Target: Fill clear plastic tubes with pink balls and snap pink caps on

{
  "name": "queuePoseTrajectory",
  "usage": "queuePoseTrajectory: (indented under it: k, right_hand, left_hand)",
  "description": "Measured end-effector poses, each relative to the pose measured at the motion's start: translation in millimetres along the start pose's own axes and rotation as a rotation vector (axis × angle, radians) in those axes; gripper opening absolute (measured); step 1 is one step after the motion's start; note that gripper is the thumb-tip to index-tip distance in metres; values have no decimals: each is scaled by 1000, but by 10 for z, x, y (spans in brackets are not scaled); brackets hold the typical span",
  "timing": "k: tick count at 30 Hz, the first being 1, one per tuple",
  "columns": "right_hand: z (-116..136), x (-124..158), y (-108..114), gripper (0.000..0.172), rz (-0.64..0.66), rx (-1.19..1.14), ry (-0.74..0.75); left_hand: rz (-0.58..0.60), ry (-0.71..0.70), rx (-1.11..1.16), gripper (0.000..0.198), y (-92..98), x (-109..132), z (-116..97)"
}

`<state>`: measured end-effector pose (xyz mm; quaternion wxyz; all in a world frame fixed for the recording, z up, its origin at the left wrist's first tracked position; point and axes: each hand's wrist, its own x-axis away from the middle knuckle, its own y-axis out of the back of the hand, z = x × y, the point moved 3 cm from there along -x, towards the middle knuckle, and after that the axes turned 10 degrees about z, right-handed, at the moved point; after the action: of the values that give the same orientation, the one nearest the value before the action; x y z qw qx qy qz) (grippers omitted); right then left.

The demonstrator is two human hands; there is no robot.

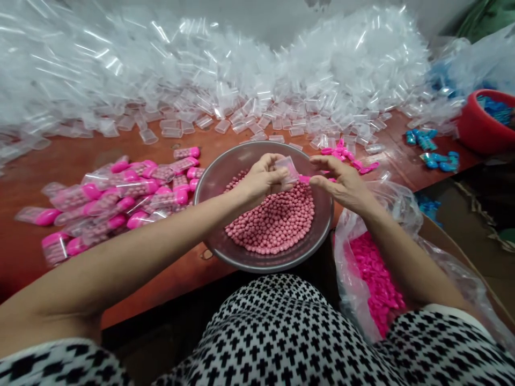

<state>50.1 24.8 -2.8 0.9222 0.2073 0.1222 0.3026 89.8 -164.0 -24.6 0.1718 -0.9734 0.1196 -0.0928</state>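
My left hand (269,174) pinches a small clear plastic container (286,170) above a grey metal bowl (217,249). Pink beads (277,225) cover much of the bowl's bottom. Close to the container's right end, my right hand (341,182) has its thumb against a bright pink cap (304,179); more pink shows between its fingers. Whether the cap touches the container cannot be made out. Left of the bowl lies a pile of bead-filled containers with pink caps (139,187).
Clear empty containers (257,104) heap along the table's back. Loose pink pieces (341,151) lie beyond the bowl. Low at right, a plastic bag (344,257) holds many pink caps (376,279). A red tub (485,131) and blue-capped pieces (440,161) are at the far right.
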Motion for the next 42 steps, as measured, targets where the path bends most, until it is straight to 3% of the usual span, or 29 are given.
queuePoseTrajectory:
  k: [2,4,8,11,14,17,21,25,28,30,32,35,38,42]
  right_hand:
    - [50,-66,-100,44,49,-43,19]
    - [57,-130,-161,38,57,-134,15]
    - [88,-189,-197,21,68,-39,30]
    - [190,-201,-246,12,150,127,112]
    - [236,-226,-288,14,225,108,161]
    - [166,-251,-229,21,219,47,142]
    - [1,-255,-70,20,85,117,88]
    - [-113,-251,-46,18,-15,155,64]
    - [-158,-245,-67,18,-76,105,61]
    - [-172,-238,-67,17,-87,87,66]
    - [-174,-235,-52,17,-77,108,72]
    - [-154,-264,-45,16,-4,211,83]
    - [-86,-350,-150,15,203,424,161]
    - [12,-495,-490,25,536,850,385]
  left_hand:
    - [-22,-34,108,32,-41,14,-23]
    - [-28,-53,1,28,-20,41,-91]
    - [14,-172,-771,19,61,105,-331]
    - [134,-219,-1360,15,6,143,-437]
    - [271,-122,-1660,13,-2,187,-445]
    - [297,-4,-1769,9,147,242,-381]
    - [307,147,-1649,28,264,243,-70]
    - [462,108,-1476,21,-129,108,335]
    - [461,80,-1388,20,-424,-6,483]
    - [419,76,-1354,18,-467,-37,480]
    - [351,74,-1197,10,-373,-14,402]
    - [276,55,-678,17,-91,117,217]
    - [154,21,-274,29,206,304,37]
    - [-20,-35,-136,43,433,501,-81]
